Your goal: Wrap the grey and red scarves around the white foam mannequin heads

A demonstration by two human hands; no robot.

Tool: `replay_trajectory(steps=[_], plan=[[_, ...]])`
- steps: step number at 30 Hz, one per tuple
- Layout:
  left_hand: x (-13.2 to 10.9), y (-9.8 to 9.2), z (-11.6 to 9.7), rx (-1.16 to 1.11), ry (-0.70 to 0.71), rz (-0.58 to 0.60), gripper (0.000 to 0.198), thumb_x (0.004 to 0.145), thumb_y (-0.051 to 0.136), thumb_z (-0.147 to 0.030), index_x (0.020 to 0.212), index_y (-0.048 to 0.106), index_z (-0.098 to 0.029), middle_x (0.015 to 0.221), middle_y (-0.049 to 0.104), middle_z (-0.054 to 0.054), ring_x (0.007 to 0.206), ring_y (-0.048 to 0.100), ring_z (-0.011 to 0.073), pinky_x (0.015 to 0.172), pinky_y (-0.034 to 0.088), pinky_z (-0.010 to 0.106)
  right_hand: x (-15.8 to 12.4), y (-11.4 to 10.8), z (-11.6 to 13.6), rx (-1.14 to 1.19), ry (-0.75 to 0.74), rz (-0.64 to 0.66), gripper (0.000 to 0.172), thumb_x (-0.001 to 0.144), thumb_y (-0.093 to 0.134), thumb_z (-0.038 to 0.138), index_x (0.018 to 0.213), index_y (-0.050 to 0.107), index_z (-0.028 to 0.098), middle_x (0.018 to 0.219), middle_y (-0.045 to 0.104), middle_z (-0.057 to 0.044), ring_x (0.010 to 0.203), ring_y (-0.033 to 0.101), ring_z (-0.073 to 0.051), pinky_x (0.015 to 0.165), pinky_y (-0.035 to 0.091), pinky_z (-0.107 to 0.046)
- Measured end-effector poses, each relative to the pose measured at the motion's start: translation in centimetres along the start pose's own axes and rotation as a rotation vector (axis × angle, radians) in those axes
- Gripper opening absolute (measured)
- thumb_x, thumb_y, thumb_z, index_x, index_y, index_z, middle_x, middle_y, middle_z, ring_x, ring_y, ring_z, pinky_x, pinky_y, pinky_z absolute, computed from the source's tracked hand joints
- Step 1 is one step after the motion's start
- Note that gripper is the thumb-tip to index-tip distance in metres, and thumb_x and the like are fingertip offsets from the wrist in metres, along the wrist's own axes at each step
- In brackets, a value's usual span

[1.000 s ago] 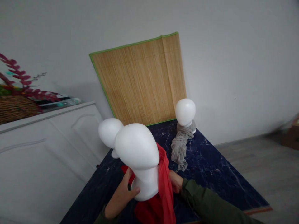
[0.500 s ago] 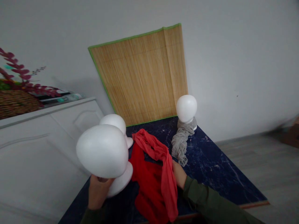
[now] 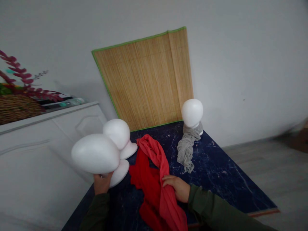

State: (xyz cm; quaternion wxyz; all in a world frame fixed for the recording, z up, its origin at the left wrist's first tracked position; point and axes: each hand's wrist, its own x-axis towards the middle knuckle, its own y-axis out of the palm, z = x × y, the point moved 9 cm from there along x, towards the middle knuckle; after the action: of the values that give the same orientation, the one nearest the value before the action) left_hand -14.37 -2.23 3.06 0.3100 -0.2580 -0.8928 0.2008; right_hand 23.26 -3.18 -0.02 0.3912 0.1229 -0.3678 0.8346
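Observation:
My left hand grips the neck of a white foam mannequin head, which is tilted over at the left edge of the dark blue marbled table. My right hand is closed on a red scarf that lies heaped on the table in front of me. A second foam head stands just behind the held one. A third foam head stands at the far right of the table with a grey scarf trailing from its base.
A bamboo mat leans against the white wall behind the table. A white cabinet stands to the left, with a wicker basket of red leaves on top. Grey floor lies to the right.
My left hand has carried the foam head out of the red scarf and off to the left, tilting it. The scarf has dropped onto the table, with my right hand still on it.

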Motion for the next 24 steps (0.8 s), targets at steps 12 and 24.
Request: replay_trajectory(steps=[12,24], plan=[[-4.3,-1.6,-2.2,0.200,0.091,-0.199,0.108,0.053,0.060,-0.061,0.128,0.023,0.006,0.122,0.040,0.031,0.113,0.039,0.0439,0.092,0.034,0.053,-0.4,-3.2,-0.3,-0.174,0.071,-0.146,0.052,0.073,0.036,0.001,0.119,0.051,0.019,0.116,0.057,-0.007,0.107,0.049,-0.019,0.097,0.034,-0.034],[-18.7,6.4,-21.5,-0.101,0.810,0.642,0.027,0.081,0.044,-0.030,0.103,0.057,-0.023,0.104,0.060,0.007,0.101,0.052,0.0218,0.094,0.038,0.036,-8.1,-20.2,-14.3,0.318,0.586,-1.208,0.043,0.058,0.061,0.018,0.101,0.057,0.015,0.116,0.051,-0.010,0.112,0.042,-0.024,0.101,0.028,-0.040]])
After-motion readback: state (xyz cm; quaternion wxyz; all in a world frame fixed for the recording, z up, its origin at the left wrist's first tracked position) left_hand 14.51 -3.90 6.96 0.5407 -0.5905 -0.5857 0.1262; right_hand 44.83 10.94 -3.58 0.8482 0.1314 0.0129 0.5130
